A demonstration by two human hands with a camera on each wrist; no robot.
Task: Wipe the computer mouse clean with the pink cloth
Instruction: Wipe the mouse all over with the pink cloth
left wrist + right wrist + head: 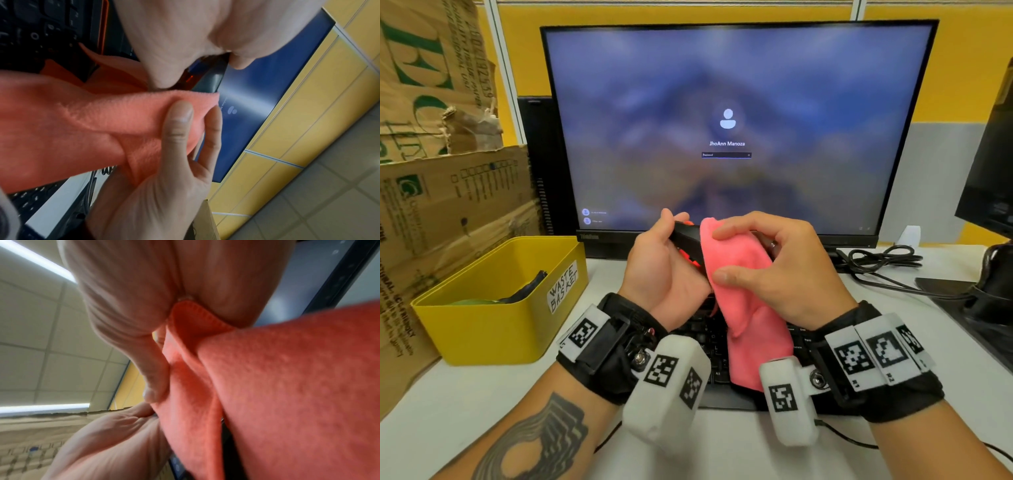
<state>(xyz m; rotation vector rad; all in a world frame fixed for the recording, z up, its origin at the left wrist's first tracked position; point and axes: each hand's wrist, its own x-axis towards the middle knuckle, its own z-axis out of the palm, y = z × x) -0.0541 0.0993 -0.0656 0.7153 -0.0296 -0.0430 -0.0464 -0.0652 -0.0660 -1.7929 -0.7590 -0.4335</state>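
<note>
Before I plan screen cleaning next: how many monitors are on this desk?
2. One lit monitor stands straight ahead behind the hands; a second monitor, dark, is cut off at the right edge. Others may lie out of view.

Right hand (131, 305) fills top, thumb (153, 382) pressed against pink cloth (287, 394). Cloth edge tucked between thumb and palm, rest draping lower right. Left hand (111, 443) below, touching cloth. Ceiling lights (37, 261) left; cardboard (30, 431) lower left, blurred.
</note>
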